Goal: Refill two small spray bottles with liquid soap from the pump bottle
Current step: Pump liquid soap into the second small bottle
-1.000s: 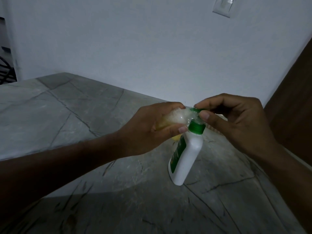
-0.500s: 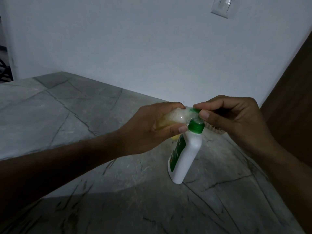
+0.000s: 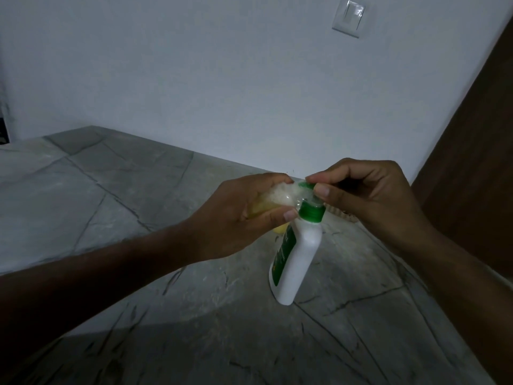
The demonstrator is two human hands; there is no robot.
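Note:
A white pump bottle (image 3: 297,262) with a green collar and green label stands on the grey stone counter (image 3: 111,195). My right hand (image 3: 369,201) pinches the green pump head at its top. My left hand (image 3: 244,215) holds a small clear spray bottle (image 3: 86,197) tilted on its side, its mouth pressed against the pump spout. Foam and yellowish liquid show inside the small bottle. Most of that bottle is hidden by my fingers. A second spray bottle is not visible.
A white wall rises behind the counter, with a light switch (image 3: 348,19) high on the right. A dark brown wooden panel (image 3: 472,162) borders the counter on the right. Something small and ridged lies behind my right hand (image 3: 342,215).
Both hands and the bottles keep the same hold. The view has shifted slightly; the pump head looks pressed a little lower.

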